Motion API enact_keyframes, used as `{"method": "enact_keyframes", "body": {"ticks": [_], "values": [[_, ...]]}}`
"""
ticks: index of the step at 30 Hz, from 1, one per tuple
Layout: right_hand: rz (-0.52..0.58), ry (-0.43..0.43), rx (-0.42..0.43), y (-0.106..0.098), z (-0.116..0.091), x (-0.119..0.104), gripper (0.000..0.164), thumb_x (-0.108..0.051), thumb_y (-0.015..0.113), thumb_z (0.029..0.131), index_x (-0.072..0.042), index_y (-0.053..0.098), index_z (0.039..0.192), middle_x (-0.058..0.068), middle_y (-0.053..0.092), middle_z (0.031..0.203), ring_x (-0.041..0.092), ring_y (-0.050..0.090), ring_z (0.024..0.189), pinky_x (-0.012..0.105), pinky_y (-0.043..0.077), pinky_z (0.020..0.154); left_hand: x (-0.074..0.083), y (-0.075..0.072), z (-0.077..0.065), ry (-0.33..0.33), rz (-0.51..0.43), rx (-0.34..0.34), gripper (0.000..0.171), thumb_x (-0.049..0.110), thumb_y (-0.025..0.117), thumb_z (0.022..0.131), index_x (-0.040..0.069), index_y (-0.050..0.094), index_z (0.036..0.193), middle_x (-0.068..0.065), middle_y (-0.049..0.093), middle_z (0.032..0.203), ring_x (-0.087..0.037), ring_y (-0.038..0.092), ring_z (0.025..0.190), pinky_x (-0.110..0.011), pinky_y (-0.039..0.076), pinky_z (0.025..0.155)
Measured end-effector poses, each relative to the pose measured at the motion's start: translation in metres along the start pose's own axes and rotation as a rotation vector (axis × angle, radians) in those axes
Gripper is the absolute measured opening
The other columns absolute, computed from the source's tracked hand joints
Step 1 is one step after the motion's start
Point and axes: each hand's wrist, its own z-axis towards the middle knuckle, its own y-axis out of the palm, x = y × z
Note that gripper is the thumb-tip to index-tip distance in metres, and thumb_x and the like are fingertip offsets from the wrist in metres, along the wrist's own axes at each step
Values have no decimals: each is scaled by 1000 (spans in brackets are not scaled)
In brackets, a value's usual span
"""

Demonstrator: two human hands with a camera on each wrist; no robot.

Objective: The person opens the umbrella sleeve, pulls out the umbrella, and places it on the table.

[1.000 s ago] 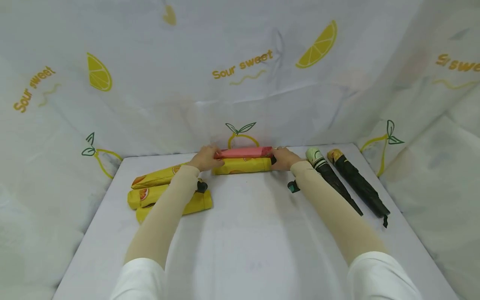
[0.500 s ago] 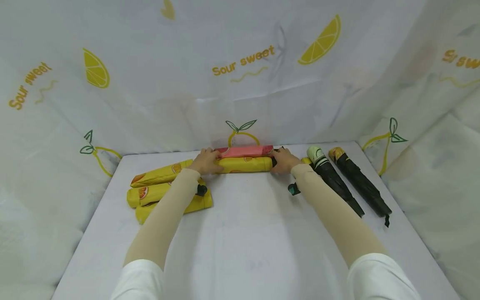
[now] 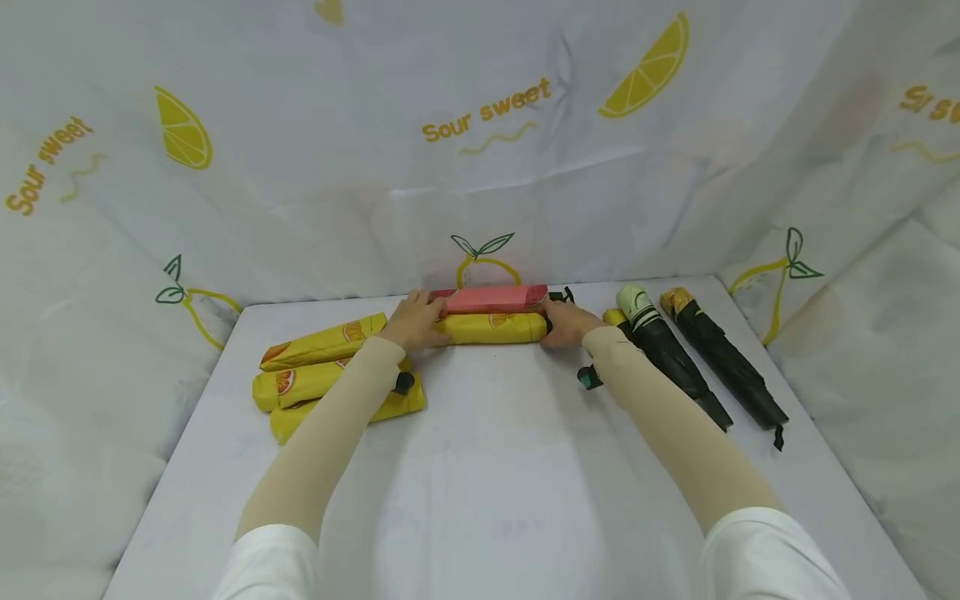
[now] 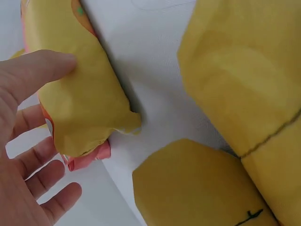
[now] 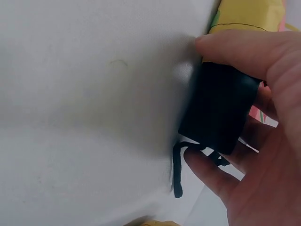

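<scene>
A folded yellow umbrella (image 3: 491,328) with orange-slice prints lies crosswise at the back of the table, between both hands. Behind it, alongside, is a folded pink umbrella (image 3: 497,299) whose black handle and strap show past the right hand. My left hand (image 3: 414,323) holds the yellow umbrella's left end; in the left wrist view the thumb (image 4: 51,66) lies on the front and the other fingers go behind. My right hand (image 3: 567,323) grips the opposite end, thumb on the yellow cloth beside the black handle (image 5: 218,108), fingers around its far side.
Several yellow folded umbrellas (image 3: 322,342) lie stacked on the left, partly under my left forearm. On the right are two black folded umbrellas, one with a pale green end (image 3: 635,302), one with an orange end (image 3: 677,301). A lemon-print white cloth (image 3: 480,192) hangs behind the table.
Both hands have come slightly down off the pink umbrella onto the yellow umbrella's ends. The pink umbrella's handle and a yellow tip beside the green-ended umbrella have come into view.
</scene>
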Motion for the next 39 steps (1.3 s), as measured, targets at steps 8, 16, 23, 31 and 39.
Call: {"method": "enact_keyframes", "body": {"ticks": [8, 16, 23, 31, 39], "values": [[-55, 4, 11, 4, -1, -2, 65, -25, 73, 89, -6, 49, 146, 21, 50, 142, 37, 45, 135, 57, 41, 114, 4, 11, 0, 53, 57, 44, 51, 34, 75, 91, 7, 53, 128, -14, 48, 128, -31, 42, 122, -48, 40, 109], [11, -21, 23, 6, -2, -6, 61, -17, 76, 87, -4, 47, 139, 17, 60, 138, 32, 57, 129, 53, 44, 113, 6, 10, 0, 62, 50, -19, 49, 33, 75, 90, 9, 47, 123, -11, 61, 124, -29, 54, 122, -52, 40, 111], [-53, -35, 12, -1, -19, -15, 61, -23, 74, 86, -7, 41, 136, 20, 64, 132, 33, 64, 117, 52, 51, 102, 1, 9, -9, 91, -1, -52, 50, 33, 75, 90, 10, 43, 120, -7, 63, 107, -22, 60, 93, -44, 54, 86], [-36, -147, 63, -7, -49, -24, 60, -25, 77, 85, -11, 44, 132, 12, 71, 110, 22, 63, 88, 42, 55, 86, 6, -13, -40, 131, 23, -73, 49, 35, 74, 92, 10, 56, 130, -6, 59, 124, -22, 55, 104, -42, 52, 94], [-155, -153, 42, -14, -84, -42, 51, -27, 79, 85, -7, 56, 126, 7, 71, 102, 18, 63, 82, 35, 58, 80, 14, -29, -69, 147, -45, -96, 41, 37, 76, 87, 14, 58, 116, 0, 55, 105, -16, 54, 87, -32, 47, 76]]}}
